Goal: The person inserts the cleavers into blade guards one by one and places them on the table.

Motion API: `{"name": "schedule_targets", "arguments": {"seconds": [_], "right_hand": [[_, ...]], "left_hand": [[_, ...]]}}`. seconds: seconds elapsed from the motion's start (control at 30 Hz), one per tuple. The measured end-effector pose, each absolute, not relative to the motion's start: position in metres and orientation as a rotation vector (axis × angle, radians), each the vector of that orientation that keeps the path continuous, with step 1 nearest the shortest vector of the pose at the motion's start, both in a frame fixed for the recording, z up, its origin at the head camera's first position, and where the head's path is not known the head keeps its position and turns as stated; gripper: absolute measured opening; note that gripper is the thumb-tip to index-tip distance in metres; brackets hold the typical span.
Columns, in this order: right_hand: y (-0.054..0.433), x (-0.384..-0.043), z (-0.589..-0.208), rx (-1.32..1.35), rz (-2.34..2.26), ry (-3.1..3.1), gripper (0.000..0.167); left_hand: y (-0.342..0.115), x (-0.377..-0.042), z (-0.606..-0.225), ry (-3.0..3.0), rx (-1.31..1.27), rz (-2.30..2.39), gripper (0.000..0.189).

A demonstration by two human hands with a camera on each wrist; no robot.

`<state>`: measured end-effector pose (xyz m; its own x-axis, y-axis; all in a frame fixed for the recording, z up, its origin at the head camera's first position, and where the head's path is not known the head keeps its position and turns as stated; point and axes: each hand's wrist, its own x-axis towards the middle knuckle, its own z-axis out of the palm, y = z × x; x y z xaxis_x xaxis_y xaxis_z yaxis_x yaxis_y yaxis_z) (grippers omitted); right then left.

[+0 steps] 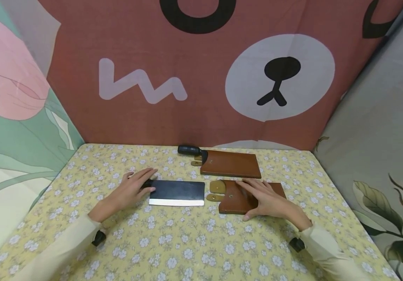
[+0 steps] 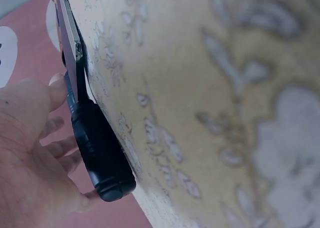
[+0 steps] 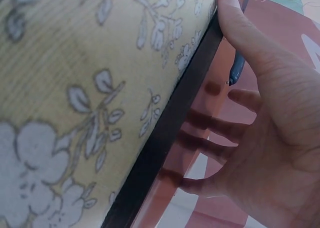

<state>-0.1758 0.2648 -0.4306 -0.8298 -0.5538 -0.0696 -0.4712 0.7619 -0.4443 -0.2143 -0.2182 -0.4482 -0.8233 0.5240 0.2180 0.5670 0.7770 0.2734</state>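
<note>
In the head view my left hand lies over the black handle of a cleaver, its fingers loosely extended. The blade lies flat, with its bright edge toward me. The left wrist view shows the black handle beside the palm, with the thumb near where handle meets blade and the fingers not wrapped round it. My right hand spreads over a brown leather knife sheath with tan straps at its left end. In the right wrist view the fingertips touch the sheath, and the thumb is at its near edge.
Behind the two hands, a second brown sheath lies flat, with a black-handled cleaver in it. A yellow floral cloth covers the table. Printed fabric hangs at the back and on both sides.
</note>
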Motion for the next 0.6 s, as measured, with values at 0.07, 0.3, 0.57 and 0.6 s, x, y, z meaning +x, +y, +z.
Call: {"name": "schedule_targets", "arguments": {"seconds": [0.07, 0.3, 0.57, 0.6], "right_hand": [[0.2647, -0.1762, -0.4305, -0.810, -0.607, 2.760, 0.114], [0.2655, -0.1788, -0.4307, -0.810, -0.597, 2.741, 0.111], [0.2658, -0.1817, -0.4315, -0.775, -0.621, 2.713, 0.111], [0.2661, -0.1818, -0.4317, -0.770, -0.621, 2.710, 0.111]], "left_hand": [[-0.2182, -0.2135, -0.4489, -2.835, -0.878, -0.503, 0.066], [-0.2205, -0.2132, -0.4484, -2.796, -0.899, -0.424, 0.058], [-0.2234, -0.2142, -0.4448, -2.817, -0.910, -0.370, 0.050], [-0.2237, -0.2141, -0.4448, -2.823, -0.910, -0.359, 0.050]]}}
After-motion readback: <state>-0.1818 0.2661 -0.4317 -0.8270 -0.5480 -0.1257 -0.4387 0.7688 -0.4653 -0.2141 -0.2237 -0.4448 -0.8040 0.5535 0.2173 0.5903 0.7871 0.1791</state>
